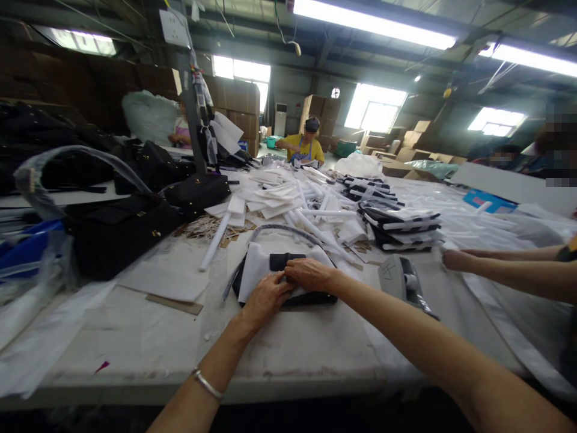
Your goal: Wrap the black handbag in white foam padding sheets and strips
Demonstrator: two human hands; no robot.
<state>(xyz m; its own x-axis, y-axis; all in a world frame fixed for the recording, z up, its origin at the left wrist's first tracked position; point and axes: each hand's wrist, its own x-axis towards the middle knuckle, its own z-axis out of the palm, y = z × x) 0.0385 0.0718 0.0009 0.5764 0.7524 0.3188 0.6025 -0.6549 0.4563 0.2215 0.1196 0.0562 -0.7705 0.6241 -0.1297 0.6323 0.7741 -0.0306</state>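
Note:
A black handbag [311, 299] lies on the table in front of me, its upper face covered by a white sheet [253, 273]. Its handle [288, 228] arches away from me in clear plastic wrap. A short black tab [280, 260] shows at the middle of the bag. My left hand [269, 293] rests at the tab's near edge with its fingers bunched together. From the right, my right hand [309, 274] presses on the same spot, fingers curled and pinching. Both hands' fingertips meet there, and what lies under them is partly hidden.
A tape dispenser [397, 278] stands right of the bag. Behind it are stacked black-and-white bags [401, 225] and heaped white sheets and tubes [283, 198]. Another black handbag [121, 231] is at left. A co-worker's arm [509, 267] reaches in from the right; another person [304, 144] sits opposite.

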